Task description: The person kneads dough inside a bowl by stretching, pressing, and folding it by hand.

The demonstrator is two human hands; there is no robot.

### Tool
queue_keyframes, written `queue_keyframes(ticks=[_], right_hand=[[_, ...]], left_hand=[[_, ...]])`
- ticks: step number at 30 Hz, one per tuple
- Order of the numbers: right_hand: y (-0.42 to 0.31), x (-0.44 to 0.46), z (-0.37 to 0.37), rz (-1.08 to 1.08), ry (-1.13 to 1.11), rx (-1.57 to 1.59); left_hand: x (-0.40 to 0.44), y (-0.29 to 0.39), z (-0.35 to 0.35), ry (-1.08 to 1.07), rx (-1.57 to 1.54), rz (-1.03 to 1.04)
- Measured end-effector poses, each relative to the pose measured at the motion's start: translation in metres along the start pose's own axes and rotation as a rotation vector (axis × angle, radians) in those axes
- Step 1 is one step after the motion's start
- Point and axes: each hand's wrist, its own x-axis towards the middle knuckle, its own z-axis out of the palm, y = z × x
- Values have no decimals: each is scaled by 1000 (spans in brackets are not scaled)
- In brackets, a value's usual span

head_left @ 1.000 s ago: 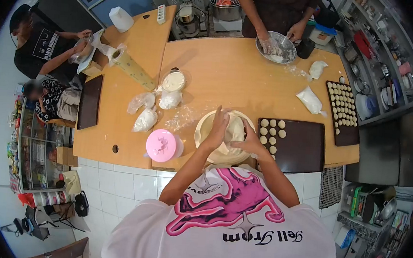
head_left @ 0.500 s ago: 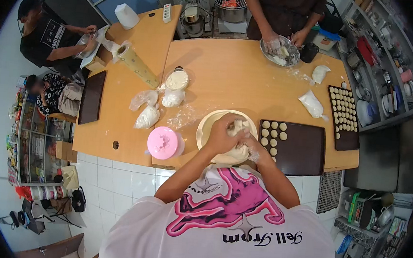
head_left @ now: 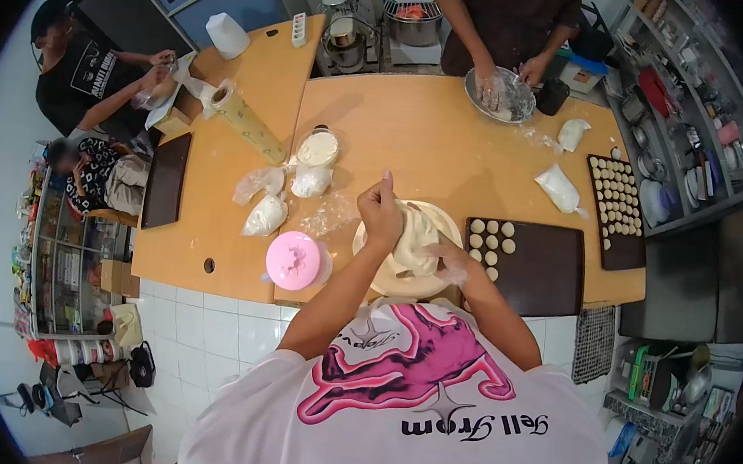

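Observation:
A big pale lump of dough (head_left: pixel 416 237) lies in a round cream bowl (head_left: pixel 368 251) at the table's near edge. Over the bowl's left rim is my left hand (head_left: pixel 380 217), beside the dough, one finger stretched forward and the others partly hidden. My right hand (head_left: pixel 451 264) grips the dough's right side, its fingers dusted white. Just right of the bowl, a dark baking tray (head_left: pixel 540 267) carries several small round dough pieces (head_left: pixel 493 241) on its left part. A pink-lidded container (head_left: pixel 293 261) stands left of the bowl.
White-filled bags (head_left: pixel 265 215) and a cream-coloured tub (head_left: pixel 318 148) sit left of centre. A second tray (head_left: pixel 620 257) holds rows of dough rounds. Across the table, a co-worker's hand (head_left: pixel 491 89) works in a metal bowl (head_left: pixel 523 76). Another person (head_left: pixel 95 79) stands at left near a film roll (head_left: pixel 253 127).
My left hand has lifted off the dough and moved left and forward. The dough shows more fully now. The co-worker's hand presses lower in the metal bowl.

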Motion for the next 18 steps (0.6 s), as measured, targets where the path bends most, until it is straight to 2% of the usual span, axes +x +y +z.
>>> queue_keyframes(ticks=[1, 3, 4, 6, 7, 10, 11, 14, 17, 18], right_hand=[[6, 4, -11, -4, -116, 197], [22, 15, -27, -18, -124, 101], [27, 21, -28, -115, -38, -118], [38, 35, -23, -304, 147, -547], [40, 39, -22, -461, 189, -647], [28, 33, -18, -283, 342, -840], [51, 45, -44, -319, 483, -919], [49, 31, -58, -180, 613, -892], [57, 32, -80, -215, 742, -1112], [51, 27, -71, -195, 709, -1131]], left_hand=[[-2, 9, 3, 30, -44, -14], [2, -8, -3, 61, 49, -20], [6, -15, -5, 73, 95, -25], [16, -20, -16, 101, -87, -292], [19, -21, -22, 116, -174, -431], [19, -14, -35, 83, -566, -542], [29, -39, -46, 129, -454, -453], [38, -18, -69, 18, -400, -390], [33, -23, -79, -15, -425, -455], [30, -28, -80, -16, -430, -492]])
